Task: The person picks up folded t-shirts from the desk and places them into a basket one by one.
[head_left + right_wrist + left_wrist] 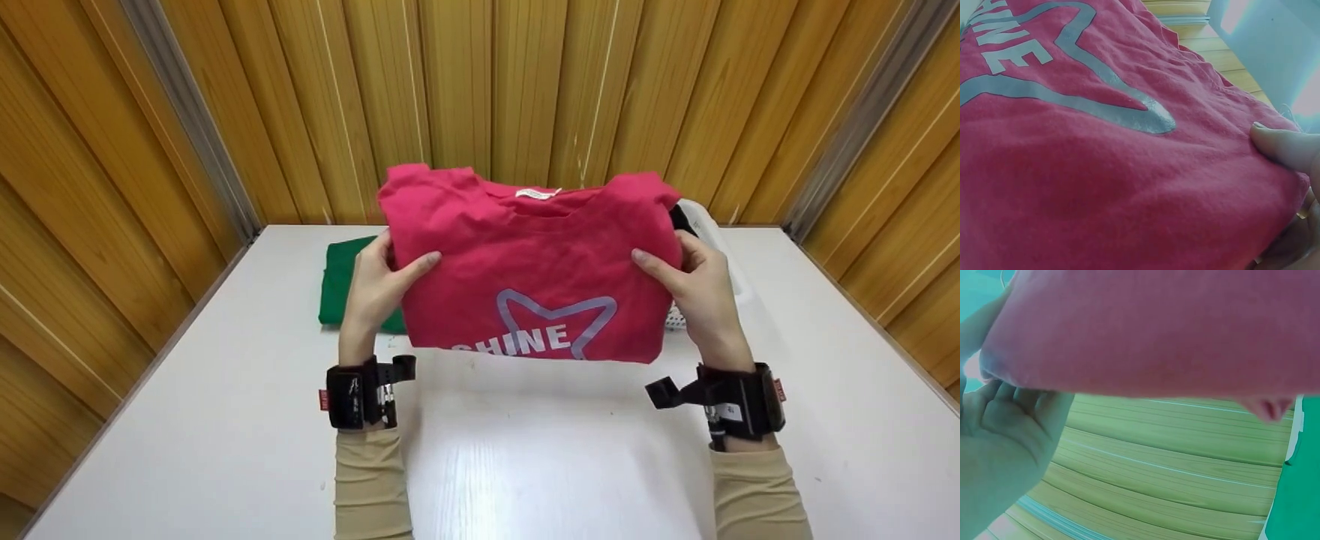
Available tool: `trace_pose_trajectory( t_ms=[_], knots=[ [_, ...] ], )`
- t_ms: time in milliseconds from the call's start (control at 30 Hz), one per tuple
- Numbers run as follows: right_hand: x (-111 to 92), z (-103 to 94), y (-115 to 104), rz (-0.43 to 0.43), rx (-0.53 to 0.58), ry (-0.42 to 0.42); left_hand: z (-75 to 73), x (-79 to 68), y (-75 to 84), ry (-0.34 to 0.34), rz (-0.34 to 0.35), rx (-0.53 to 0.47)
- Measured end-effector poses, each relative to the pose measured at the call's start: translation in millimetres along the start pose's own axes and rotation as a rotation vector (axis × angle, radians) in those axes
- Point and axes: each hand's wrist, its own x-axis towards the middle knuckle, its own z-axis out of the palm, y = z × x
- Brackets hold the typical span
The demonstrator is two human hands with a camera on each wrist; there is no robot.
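Observation:
A folded red shirt [465,270] with a grey star outline and white lettering hangs above the table between both hands, its neckline and label at the top. My left hand [375,289] pinches its left side, thumb on the front and fingers behind. On the opposite side my right hand [705,292] grips the edge the same way. In the right wrist view the thumb [1283,145] presses the red cloth near the star's tip. The left wrist view has the shirt [1145,337] above the palm, the fingertips hidden by the cloth.
A folded green cloth [341,281] lies on the white table [247,390] behind the left hand. Partly hidden behind the shirt and right hand is a white basket [720,240] with something black in it. Wood-look panels [525,90] stand at the back and sides.

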Motion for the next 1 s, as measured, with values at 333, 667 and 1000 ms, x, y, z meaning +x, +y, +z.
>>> trace_pose_trajectory(
  t_ms=[333, 667, 1000],
  knots=[
    [-1.0, -4.8, -0.7, 0.009, 0.029, -0.006, 3.4, 0.0, -0.9, 0.008, 0.029, -0.018],
    [-1.5, -8.5, -1.3, 0.007, 0.039, 0.001, 6.1, -0.1, 1.1, -0.006, 0.046, -0.015],
    [-1.7, -14.0, -2.3, 0.003, 0.042, 0.012, 12.1, 1.6, 0.9, -0.025, 0.038, -0.007]
  ],
)
